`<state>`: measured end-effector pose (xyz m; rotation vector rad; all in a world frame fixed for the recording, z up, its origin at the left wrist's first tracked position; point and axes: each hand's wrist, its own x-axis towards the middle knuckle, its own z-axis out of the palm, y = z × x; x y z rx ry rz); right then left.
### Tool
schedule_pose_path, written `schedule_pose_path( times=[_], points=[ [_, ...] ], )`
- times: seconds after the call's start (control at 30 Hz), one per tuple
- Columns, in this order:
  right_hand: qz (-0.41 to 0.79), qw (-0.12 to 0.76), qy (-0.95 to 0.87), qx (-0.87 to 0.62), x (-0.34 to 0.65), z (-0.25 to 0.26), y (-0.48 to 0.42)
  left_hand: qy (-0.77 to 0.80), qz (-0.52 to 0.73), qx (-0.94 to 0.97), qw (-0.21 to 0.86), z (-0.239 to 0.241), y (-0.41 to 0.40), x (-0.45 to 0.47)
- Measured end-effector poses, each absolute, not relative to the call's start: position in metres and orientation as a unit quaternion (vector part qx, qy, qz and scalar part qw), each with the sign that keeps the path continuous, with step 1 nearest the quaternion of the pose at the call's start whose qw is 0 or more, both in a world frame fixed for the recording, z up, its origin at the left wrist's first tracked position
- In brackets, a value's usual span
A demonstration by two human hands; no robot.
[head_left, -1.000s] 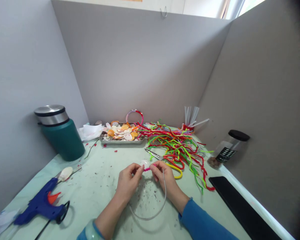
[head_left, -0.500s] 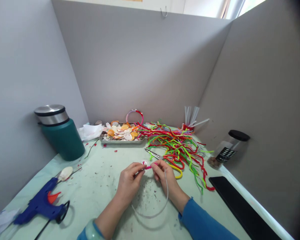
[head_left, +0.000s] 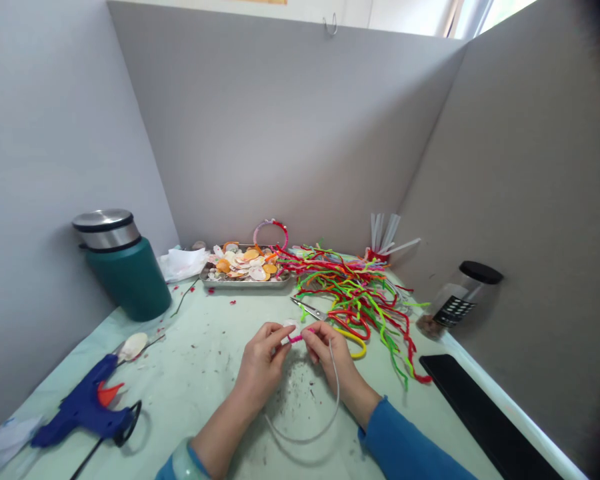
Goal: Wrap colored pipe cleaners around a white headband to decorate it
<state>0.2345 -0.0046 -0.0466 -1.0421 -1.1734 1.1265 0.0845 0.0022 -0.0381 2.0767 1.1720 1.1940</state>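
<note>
A metal tray (head_left: pixel 245 281) at the back edge of the bench (head_left: pixel 200 373) is heaped with orange, pink and white shells. In the back left corner stands a green flask (head_left: pixel 127 277), upright, its steel lid on. Against the right wall a clear jar (head_left: pixel 455 303) with a black lid leans over, with something brown settled in its lower end. A small red holder (head_left: pixel 377 253) in the back right corner carries white sticks.

The hoop (head_left: pixel 330 407) is thin and pale grey. It curves from the right hand (head_left: pixel 330 350) down toward the near edge and back up under the left hand (head_left: pixel 260 363). A short pink pipe cleaner (head_left: pixel 295 339) sits on its upper end, between the hands. Left thumb and forefinger are closed on the pink pipe cleaner, and the right fingertips are pinched on the hoop just beside it. A small pale bit shows above the pinch, perhaps a shell; it is too small to be sure.

Scissors (head_left: pixel 307 309) lie just behind the hands, touching a tangle of coloured pipe cleaners (head_left: pixel 360 293) that spreads toward the right edge. A blue glue gun (head_left: pixel 80 410) lies near the left front corner, and a black slab (head_left: pixel 480 413) lies along the right edge. The bench between glue gun and hands is bare apart from dark crumbs.
</note>
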Motion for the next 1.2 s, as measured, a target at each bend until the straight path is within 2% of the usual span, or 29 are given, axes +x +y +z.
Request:
schedule_pose_path(
  times=[0.23,0.43,0.67,0.93,1.2],
  points=[
    [0.485,0.575,-0.475,-0.456,0.234,-0.044,-0.005,0.424,0.472,0.734,0.243,-0.037,0.0,0.083],
    [0.482,0.577,-0.485,-0.446,0.235,-0.048,-0.005,0.432,0.449,0.76,0.185,-0.04,0.002,0.084],
    [0.481,0.568,-0.5,-0.443,0.235,-0.05,-0.003,0.442,0.419,0.77,0.188,-0.037,0.001,0.085],
    [0.489,0.563,-0.494,-0.447,0.234,-0.05,-0.003,0.473,0.398,0.738,0.273,-0.035,0.001,0.085],
    [0.489,0.56,-0.498,-0.446,0.236,-0.051,-0.003,0.466,0.399,0.603,0.509,-0.045,0.008,0.088]
  ],
)
